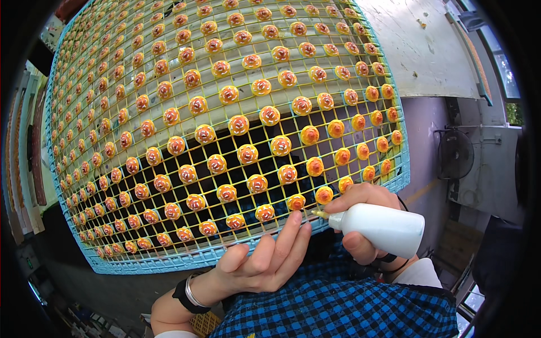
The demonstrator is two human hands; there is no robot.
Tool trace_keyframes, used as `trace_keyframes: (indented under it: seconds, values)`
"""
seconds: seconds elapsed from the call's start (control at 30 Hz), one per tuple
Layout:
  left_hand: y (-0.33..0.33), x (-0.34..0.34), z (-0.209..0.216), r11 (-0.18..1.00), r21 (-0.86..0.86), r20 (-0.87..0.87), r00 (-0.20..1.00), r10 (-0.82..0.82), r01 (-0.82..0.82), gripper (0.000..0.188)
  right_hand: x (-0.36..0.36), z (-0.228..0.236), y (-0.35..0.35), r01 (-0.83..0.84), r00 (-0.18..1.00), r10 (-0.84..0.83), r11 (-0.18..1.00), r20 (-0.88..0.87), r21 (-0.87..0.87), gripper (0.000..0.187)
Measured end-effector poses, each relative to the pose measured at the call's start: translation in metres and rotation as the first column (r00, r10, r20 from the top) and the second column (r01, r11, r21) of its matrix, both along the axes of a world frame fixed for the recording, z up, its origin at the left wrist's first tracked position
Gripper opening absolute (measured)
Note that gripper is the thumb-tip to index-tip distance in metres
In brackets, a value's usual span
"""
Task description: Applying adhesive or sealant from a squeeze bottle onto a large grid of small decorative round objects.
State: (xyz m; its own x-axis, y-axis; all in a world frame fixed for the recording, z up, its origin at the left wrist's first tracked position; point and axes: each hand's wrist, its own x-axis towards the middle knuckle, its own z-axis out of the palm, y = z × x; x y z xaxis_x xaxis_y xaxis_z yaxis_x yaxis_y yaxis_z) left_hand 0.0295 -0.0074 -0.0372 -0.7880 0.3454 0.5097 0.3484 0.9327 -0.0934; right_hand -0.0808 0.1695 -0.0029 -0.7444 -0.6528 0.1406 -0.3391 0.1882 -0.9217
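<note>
In my right hand (369, 197) lies a white squeeze bottle (389, 230), tipped sideways, its narrow yellowish nozzle pointing left over the rack's near edge. My left hand (270, 256) is turned palm up with fingers stretched out and apart from any held thing. One fingertip reaches the lower edge of a small round orange-and-yellow piece (296, 202); whether it touches cannot be made out. Rows of such pieces sit on a yellow wire grid (270, 180). Many carry white squiggles, like this marked piece (257, 183); those toward the right near corner, such as this plain piece (324, 195), show only orange and yellow.
A light blue frame (197, 262) borders the grid close to my body. Pale boards (417, 50) lie beyond its right side. A black fan (455, 153) stands by the wall at right. Long strips (25, 152) lean at the far left.
</note>
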Motion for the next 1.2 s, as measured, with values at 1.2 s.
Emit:
trace_keyframes:
  seconds: [1.2]
  values:
    - [-0.002,0.001,-0.003,0.999,-0.043,-0.017,1.0,0.001,-0.002,0.021,-0.008,-0.008,-0.007,-0.116,0.966,0.108,0.993,-0.237,-0.022,0.033]
